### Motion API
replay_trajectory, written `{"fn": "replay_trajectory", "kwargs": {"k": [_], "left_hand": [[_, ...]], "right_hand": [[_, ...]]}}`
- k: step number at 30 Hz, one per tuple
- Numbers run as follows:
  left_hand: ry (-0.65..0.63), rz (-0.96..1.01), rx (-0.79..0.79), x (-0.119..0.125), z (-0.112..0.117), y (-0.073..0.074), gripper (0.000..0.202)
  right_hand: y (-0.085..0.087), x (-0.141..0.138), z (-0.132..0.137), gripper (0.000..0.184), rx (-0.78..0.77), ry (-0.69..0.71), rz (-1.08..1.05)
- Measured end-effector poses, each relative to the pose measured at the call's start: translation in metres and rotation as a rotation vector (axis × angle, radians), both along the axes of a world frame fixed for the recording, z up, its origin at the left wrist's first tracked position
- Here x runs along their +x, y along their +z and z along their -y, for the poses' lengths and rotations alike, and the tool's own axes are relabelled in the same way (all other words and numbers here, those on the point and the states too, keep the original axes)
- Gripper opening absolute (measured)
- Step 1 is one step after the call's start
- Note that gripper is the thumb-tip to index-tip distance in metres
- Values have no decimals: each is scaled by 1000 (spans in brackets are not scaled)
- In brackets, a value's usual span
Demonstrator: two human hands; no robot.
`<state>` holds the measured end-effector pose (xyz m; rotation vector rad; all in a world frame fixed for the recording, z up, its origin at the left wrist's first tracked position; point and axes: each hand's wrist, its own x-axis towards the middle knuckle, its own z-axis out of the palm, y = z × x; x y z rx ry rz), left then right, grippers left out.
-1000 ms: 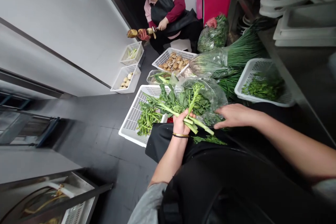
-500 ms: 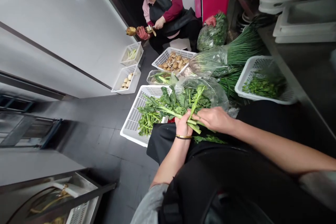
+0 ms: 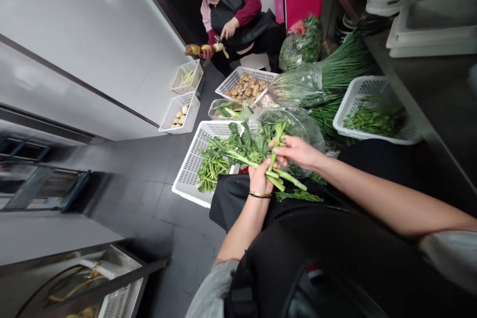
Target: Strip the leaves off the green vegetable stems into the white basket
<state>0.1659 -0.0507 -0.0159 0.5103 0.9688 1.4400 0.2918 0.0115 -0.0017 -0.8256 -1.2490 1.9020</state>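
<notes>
My left hand (image 3: pixel 260 177), with a gold bangle at the wrist, is closed round a bundle of leafy green stalks (image 3: pixel 238 151) whose cut ends point right. My right hand (image 3: pixel 296 151) reaches over the bundle and pinches one upright flowering stalk (image 3: pixel 278 134) among them. Below the bundle stands a white perforated basket (image 3: pixel 190 164) with trimmed green stems (image 3: pixel 208 171) lying in it. A clear plastic bag of more greens (image 3: pixel 298 126) lies just behind my hands. A loose leafy piece (image 3: pixel 298 196) rests on my black apron.
A person in a black apron (image 3: pixel 238 10) sits at the far end peeling a root vegetable. White baskets hold mushrooms (image 3: pixel 248 88), pale roots (image 3: pixel 181 115) and greens (image 3: pixel 372 119). Bagged long chives (image 3: pixel 328 77) lie right. A white cabinet wall runs along the left.
My right hand moved left from the plastic bag to the bundle, then rose and took hold of one stalk. The left hand kept its grip. The other person shifted the root vegetable.
</notes>
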Motion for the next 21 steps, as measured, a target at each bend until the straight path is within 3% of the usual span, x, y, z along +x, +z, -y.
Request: {"fn": "replay_trajectory", "kwargs": {"k": [3,5,8,11,13,17,19,21], "left_hand": [[-132,170,-111,-8,-2,-2,21],[-190,278,-166,-11,-3,-3,18],[-237,348,-168,-9,-4,-3,15],[-272,286,-137,-3,-1,-2,23],[-236,167,-70,0,1,-1,28],[-127,-23,14,-12,-2,5,28],[1,-91,-29,-36,-11,9,27],[189,-220,-91,-74,-25,14,22]], "right_hand": [[0,27,0,50,51,312,114],[3,45,-7,55,58,352,202],[9,49,-19,40,83,58,140],[11,29,-19,30,152,-220,112],[11,16,-11,31,232,-223,209],[9,15,6,25,516,65,358],[6,28,7,24,706,151,456],[2,45,3,25,769,161,597]]}}
